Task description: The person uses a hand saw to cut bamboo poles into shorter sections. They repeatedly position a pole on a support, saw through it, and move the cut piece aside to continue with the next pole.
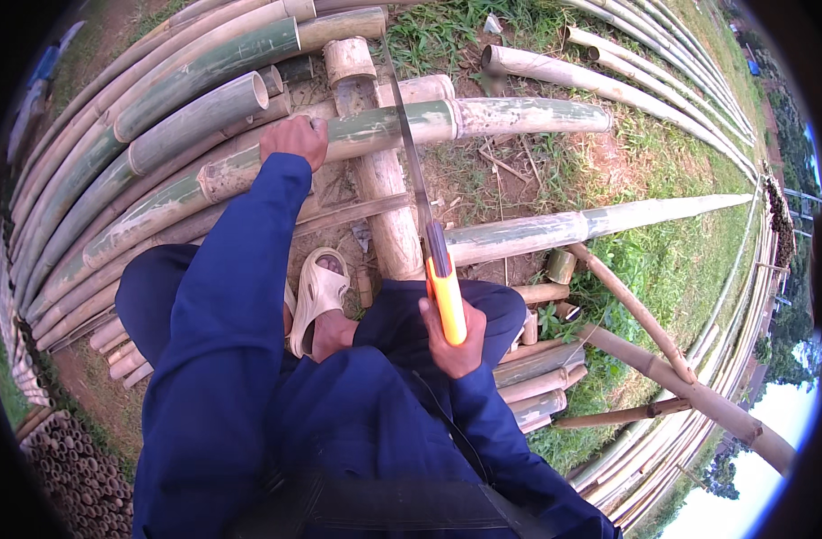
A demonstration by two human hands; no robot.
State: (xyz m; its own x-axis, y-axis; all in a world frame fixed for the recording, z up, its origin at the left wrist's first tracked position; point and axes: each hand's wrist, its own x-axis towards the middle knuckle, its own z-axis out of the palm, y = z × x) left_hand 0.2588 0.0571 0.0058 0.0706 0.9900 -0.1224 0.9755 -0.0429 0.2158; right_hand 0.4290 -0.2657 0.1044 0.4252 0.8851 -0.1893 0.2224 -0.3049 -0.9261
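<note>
My right hand is wrapped round the orange handle of a hand saw. Its long narrow blade points away from me and passes across a thick green-and-tan bamboo pole; I cannot tell whether the teeth touch it. My left hand is closed on the top of that same pole, left of the blade, with its fingertips partly hidden. The pole lies across a short upright-lying log with a stubby block at its far end. My sandalled foot is below the pole.
Many bamboo poles are stacked at the left. Another bamboo pole extends right, near a frame of crossed poles. Cut bamboo pieces lie by my right knee. Long poles rest on grass at the far right.
</note>
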